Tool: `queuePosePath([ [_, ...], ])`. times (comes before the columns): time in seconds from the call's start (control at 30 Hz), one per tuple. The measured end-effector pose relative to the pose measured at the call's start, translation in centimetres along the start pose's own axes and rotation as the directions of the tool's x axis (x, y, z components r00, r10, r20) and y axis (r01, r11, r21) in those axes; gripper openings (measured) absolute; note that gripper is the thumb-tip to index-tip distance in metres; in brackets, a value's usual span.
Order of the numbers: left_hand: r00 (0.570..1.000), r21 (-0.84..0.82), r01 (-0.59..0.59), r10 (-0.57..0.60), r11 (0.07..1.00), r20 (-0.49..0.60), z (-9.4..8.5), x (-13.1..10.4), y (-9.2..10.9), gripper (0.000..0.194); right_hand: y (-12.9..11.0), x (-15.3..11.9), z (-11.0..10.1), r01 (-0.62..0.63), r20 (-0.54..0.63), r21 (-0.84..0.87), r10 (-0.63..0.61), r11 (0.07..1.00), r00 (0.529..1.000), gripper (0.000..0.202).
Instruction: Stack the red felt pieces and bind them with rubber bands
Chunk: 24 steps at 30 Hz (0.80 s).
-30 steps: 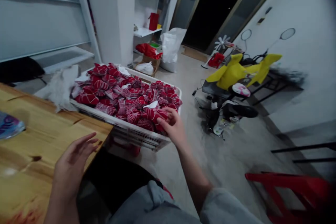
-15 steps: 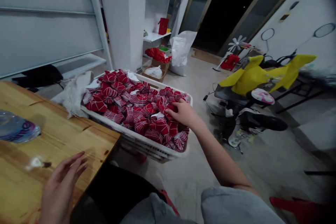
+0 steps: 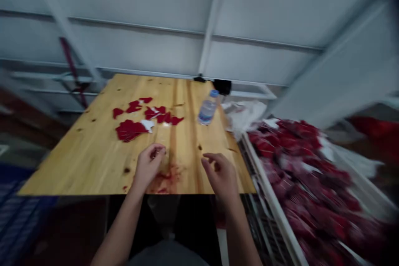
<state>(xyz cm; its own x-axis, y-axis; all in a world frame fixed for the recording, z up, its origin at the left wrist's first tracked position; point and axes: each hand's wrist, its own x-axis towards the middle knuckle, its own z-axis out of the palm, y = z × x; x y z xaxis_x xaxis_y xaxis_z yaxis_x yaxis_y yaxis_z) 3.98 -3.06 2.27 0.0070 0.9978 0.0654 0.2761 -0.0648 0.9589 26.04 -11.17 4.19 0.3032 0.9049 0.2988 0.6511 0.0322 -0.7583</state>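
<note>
My left hand (image 3: 149, 167) hangs over the near part of the wooden table (image 3: 102, 158), its fingers curled and thumb and fingertips close together; anything tiny between them is lost in blur. My right hand (image 3: 222, 176) is over the table's near right part, fingers loosely bent, thumb a little apart, nothing visible in it. Beyond the left hand lie several red fabric pieces: a patterned stack (image 3: 129, 130) with a white piece (image 3: 147, 125), and scattered smaller red pieces (image 3: 160, 114). Reddish bits (image 3: 168, 174) mark the tabletop between the hands.
A water bottle (image 3: 208, 108) stands on the table toward the back right. Right of the table, a white basket (image 3: 271, 199) is heaped with red-and-white fabric bundles (image 3: 311, 178). A white cloth or bag (image 3: 245, 114) hangs beside it. White panels (image 3: 149, 48) rise behind.
The view has swung left from the basket to the table. My right hand has left the bundles and is now over the table. My left hand's fingers have curled in.
</note>
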Motion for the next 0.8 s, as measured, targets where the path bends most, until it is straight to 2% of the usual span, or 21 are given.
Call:
queuePosePath([
  [0.03,0.998,0.098,0.007,0.0,0.995,-0.069,-2.0,0.5,-0.9,0.027,-0.5,1.9,3.6,0.04,0.13,0.058,-0.047,0.998,0.99,0.023],
  [0.1,0.975,0.264,0.078,-0.019,0.961,-0.22,-6.0,1.5,-2.6,0.033,-1.7,5.8,9.9,0.099,0.315,0.099,-0.126,0.99,0.941,0.019],
  [0.2,0.912,0.359,0.212,-0.052,0.909,-0.407,-11.0,4.0,-4.8,0.045,-4.1,11.4,16.8,0.226,0.478,0.079,-0.236,0.971,0.846,0.023],
  [0.27,0.893,0.382,0.257,-0.067,0.888,-0.445,-12.9,6.3,-5.7,0.053,-5.6,14.6,20.1,0.352,0.541,0.057,-0.325,0.934,0.776,0.031],
  [0.37,0.912,0.392,0.266,-0.098,0.881,-0.399,-13.5,9.8,-6.7,0.052,-7.1,17.9,23.7,0.438,0.633,0.055,-0.371,0.897,0.679,0.037],
  [0.43,0.93,0.394,0.255,-0.112,0.883,-0.35,-12.9,11.5,-7.1,0.045,-7.2,18.9,25.1,0.449,0.679,0.062,-0.367,0.891,0.636,0.032],
  [0.53,0.947,0.388,0.236,-0.121,0.891,-0.299,-12.0,12.5,-7.6,0.037,-6.4,19.2,25.8,0.419,0.714,0.102,-0.36,0.902,0.601,0.019],
  [0.63,0.956,0.36,0.22,-0.126,0.907,-0.266,-11.6,12.3,-8.1,0.032,-5.3,19.3,25.0,0.338,0.744,0.182,-0.354,0.923,0.566,0.009],
  [0.8,0.961,0.29,0.192,-0.12,0.937,-0.248,-11.5,11.7,-9.0,0.03,-5.2,20.7,23.6,0.132,0.773,0.341,-0.358,0.931,0.523,0.015],
])
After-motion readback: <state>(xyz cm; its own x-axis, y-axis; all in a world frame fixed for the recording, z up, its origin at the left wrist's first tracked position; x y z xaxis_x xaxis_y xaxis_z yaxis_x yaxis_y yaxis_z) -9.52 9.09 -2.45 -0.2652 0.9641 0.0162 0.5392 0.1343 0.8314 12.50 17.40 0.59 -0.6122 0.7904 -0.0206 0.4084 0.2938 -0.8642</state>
